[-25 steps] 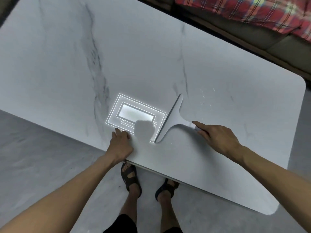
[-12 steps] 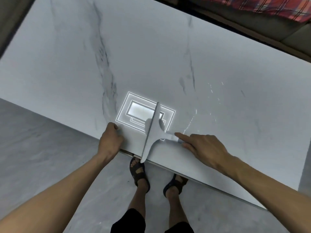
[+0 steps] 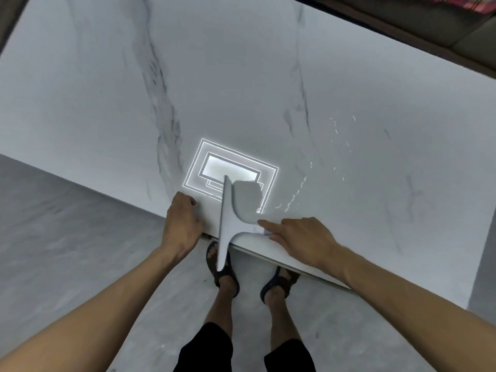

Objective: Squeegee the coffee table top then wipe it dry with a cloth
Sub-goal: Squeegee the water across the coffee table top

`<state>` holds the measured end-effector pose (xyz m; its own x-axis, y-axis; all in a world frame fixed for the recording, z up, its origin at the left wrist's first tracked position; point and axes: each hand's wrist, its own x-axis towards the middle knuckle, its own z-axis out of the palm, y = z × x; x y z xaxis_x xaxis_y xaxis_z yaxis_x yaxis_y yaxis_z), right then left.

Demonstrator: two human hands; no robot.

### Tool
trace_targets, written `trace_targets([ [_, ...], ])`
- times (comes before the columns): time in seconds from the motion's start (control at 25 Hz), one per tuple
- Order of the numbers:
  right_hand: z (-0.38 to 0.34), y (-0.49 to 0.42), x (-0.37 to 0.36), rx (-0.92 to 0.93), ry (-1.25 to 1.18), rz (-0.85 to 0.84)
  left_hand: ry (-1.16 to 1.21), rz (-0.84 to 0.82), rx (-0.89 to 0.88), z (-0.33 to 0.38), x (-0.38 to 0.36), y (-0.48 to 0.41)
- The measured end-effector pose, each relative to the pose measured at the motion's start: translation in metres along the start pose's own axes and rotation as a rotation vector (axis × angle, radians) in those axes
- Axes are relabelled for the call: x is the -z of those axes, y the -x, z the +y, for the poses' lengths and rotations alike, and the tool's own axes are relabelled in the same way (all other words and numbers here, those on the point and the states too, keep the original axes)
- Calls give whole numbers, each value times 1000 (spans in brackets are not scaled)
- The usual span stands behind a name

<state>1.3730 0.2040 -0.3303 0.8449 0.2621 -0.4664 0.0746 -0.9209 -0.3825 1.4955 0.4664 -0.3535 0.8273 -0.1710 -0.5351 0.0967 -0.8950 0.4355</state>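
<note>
The grey T-shaped squeegee [image 3: 227, 226] lies on the near edge of the white marble-patterned counter [image 3: 268, 76]. Its long blade [image 3: 225, 200] runs almost straight away from the person. The far end of the blade sits on the counter top, and the near end juts past the edge, out over the floor [image 3: 80, 237] and the left sandal [image 3: 224, 277]. The short handle [image 3: 251, 228] branches off to the right from the middle of the blade and ends in the right grip [image 3: 300, 237], so the blade sits to the left of that hand. The right grip is closed on the handle's tip, with the forefinger [image 3: 271, 225] stretched along the top of the handle and the other fingers folded over its end, which they hide. Just left of the blade, and apart from it, the left grip [image 3: 182, 224] holds the counter's near edge, its fingers bent onto the top; the thumb is out of sight. Beyond the blade's far end a bright reflection [image 3: 214, 162] of nested rectangles shines on the surface, with a dull grey blotch [image 3: 248, 196] covering its right part beside the blade. Scattered water droplets [image 3: 296, 193] glint to the right of the reflection, beyond the right grip. Dark veins cross the counter from far to near. Below the edge stand the person's two feet, the right sandal [image 3: 276, 287] beside the left, with black shorts [image 3: 204, 350] at the bottom. A brown sofa [image 3: 402, 30] with a plaid cloth [image 3: 480, 4] lies beyond the counter's far side.
</note>
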Motion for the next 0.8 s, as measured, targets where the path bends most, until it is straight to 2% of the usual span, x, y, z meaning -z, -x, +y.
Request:
trace_targets([
  [0.08,36,39,8,-84,20,-16,-7,-73,-17,17,-13,5],
  [0.28,107,124,26,-247,95,-38,-240,-193,-110,51,-47,16],
  [0.4,129,154,39,-314,108,-36,-306,-318,-81,60,-62,18],
  [0.48,130,161,46,-320,115,-16,-332,-344,-76,61,-65,19],
  [0.56,120,156,47,-282,90,-12,-294,-276,-64,63,-65,21],
  [0.68,85,120,28,-103,45,-17,-143,-105,-2,66,-64,28],
  [0.8,52,76,1,91,97,-64,-100,-70,22,68,-67,31],
])
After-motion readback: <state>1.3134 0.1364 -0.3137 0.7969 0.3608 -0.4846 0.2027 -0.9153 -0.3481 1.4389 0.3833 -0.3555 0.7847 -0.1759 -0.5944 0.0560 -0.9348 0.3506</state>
